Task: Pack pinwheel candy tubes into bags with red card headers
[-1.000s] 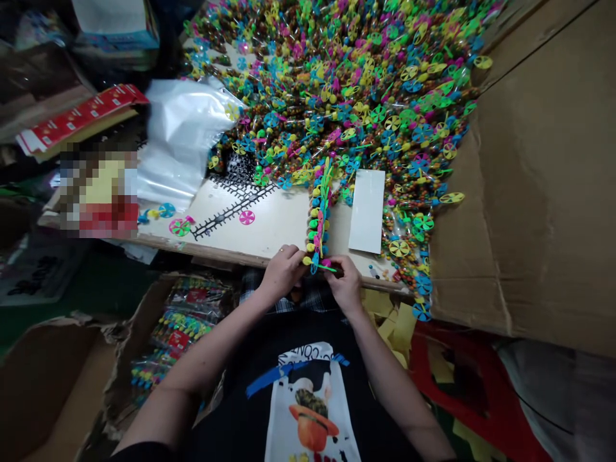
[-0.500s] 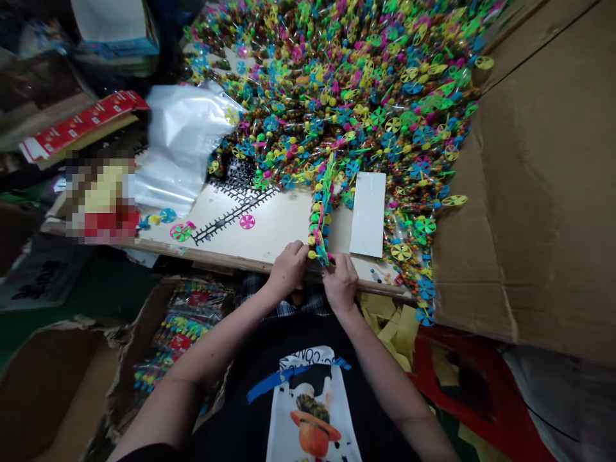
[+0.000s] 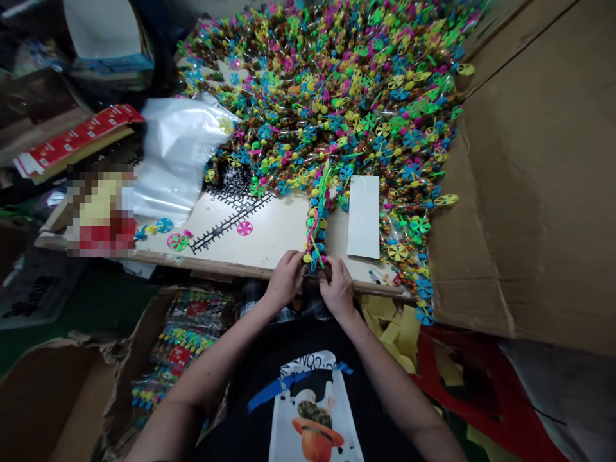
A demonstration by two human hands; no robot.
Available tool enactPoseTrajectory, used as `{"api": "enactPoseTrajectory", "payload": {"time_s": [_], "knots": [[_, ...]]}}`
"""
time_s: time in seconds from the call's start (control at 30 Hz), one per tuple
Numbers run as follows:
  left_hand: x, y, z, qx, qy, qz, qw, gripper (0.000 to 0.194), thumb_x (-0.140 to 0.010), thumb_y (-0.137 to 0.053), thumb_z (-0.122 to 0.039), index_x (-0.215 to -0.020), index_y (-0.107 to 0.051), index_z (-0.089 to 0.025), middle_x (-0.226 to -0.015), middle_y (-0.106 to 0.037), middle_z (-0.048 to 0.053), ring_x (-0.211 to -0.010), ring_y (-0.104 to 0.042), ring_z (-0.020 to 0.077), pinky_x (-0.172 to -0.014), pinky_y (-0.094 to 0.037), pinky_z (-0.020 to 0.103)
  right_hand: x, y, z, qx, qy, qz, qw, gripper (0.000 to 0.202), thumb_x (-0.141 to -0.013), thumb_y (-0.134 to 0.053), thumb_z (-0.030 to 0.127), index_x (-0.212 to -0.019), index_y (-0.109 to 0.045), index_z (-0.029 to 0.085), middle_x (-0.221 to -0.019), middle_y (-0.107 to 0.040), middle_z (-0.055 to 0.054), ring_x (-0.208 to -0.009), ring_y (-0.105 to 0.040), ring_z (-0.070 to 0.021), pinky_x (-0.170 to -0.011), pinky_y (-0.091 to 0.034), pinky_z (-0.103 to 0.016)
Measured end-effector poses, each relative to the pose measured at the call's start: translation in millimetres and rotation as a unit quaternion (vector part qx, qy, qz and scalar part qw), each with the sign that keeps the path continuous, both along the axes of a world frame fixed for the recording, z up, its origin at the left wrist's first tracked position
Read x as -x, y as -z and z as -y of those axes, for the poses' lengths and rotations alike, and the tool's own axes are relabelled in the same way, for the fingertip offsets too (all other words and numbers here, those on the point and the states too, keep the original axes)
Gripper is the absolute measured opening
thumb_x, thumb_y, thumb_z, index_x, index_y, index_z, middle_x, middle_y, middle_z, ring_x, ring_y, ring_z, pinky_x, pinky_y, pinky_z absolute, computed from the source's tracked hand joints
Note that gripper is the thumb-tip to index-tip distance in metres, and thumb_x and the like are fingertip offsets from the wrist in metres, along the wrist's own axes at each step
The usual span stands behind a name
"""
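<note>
A row of colourful pinwheel toys (image 3: 316,221) with green, yellow, blue and pink caps lies front to back by the table's front edge. At its near end my left hand (image 3: 287,279) is closed, thumb and fingers pinching the left side. Opposite it, my right hand (image 3: 338,289) grips the right side of the same end. My fingertips partly hide what lies between them. Just right of the row is a white rectangular card (image 3: 363,217). Left of it are black toothed plastic strips (image 3: 231,221) and a loose pink pinwheel (image 3: 244,228).
A large heap of pinwheel toys (image 3: 332,96) covers the back and right of the table. Clear plastic bags (image 3: 173,154) lie at the left. A tall cardboard sheet (image 3: 524,192) borders the right. Below the table, an open carton (image 3: 137,321) holds packed toys.
Both hands stay at the near end of the row, with a slight change in finger position. The whole view has shifted a little.
</note>
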State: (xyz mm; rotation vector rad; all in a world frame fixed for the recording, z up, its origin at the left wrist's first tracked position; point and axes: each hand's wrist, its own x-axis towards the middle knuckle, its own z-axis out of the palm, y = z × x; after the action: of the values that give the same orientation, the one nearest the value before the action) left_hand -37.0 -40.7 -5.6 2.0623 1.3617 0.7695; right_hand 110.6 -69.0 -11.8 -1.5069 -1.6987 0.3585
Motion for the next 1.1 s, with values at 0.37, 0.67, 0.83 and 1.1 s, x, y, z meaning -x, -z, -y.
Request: {"api": "enactPoseTrajectory", "payload": {"time_s": [0.37,0.67,0.83,1.1], "knots": [[-5.1,-5.8,-4.2,0.002,0.023,-0.062,0.998,0.024,-0.084,-0.041,-0.01,-0.1,-0.059,-0.016,-0.098,-0.061,0.011,-0.091,-0.059,0.0208,-0.084,-0.051,0.037,-1.5,-2.5,-5.1,-0.012,0.015,0.027,0.999,0.013,-0.089,-0.046,0.028,-0.092,-0.056,0.021,-0.085,-0.062,-0.008,-0.081,-0.059,-0.023,-0.073,-0.05,-0.036],[12.2,-39.2,-36.1,0.077,-0.031,0.098,0.992,0.036,-0.089,-0.044,-0.027,-0.124,-0.053,-0.023,-0.124,-0.056,0.012,-0.112,-0.057,0.0221,-0.092,-0.05,0.039,-46.8,-27.8,-39.7,0.064,-0.002,-0.075,0.995,0.016,-0.081,-0.051,0.023,-0.092,-0.062,0.022,-0.082,-0.066,-0.004,-0.071,-0.063,-0.019,-0.066,-0.054,-0.033],[-24.3,-41.3,-37.6,0.066,0.043,0.157,0.984,0.062,-0.091,-0.043,-0.037,-0.148,-0.02,-0.029,-0.156,-0.02,0.008,-0.143,-0.021,0.0246,-0.114,-0.028,0.045,-65.3,-42.5,-142.5,0.029,0.071,-0.128,0.989,0.017,-0.079,-0.053,0.031,-0.086,-0.065,0.021,-0.082,-0.069,-0.005,-0.07,-0.063,-0.0192,-0.067,-0.052,-0.033],[-6.2,-35.5,-84.1,0.018,-0.014,0.114,0.993,0.056,-0.092,-0.041,-0.037,-0.146,-0.026,-0.03,-0.153,-0.027,0.009,-0.139,-0.029,0.0254,-0.11,-0.033,0.045,-42.0,-60.7,-294.9,0.259,0.084,0.06,0.96,0.034,-0.079,-0.056,0.044,-0.058,-0.064,0.018,-0.062,-0.064,-0.006,-0.067,-0.061,-0.0211,-0.064,-0.043,-0.029]]}}
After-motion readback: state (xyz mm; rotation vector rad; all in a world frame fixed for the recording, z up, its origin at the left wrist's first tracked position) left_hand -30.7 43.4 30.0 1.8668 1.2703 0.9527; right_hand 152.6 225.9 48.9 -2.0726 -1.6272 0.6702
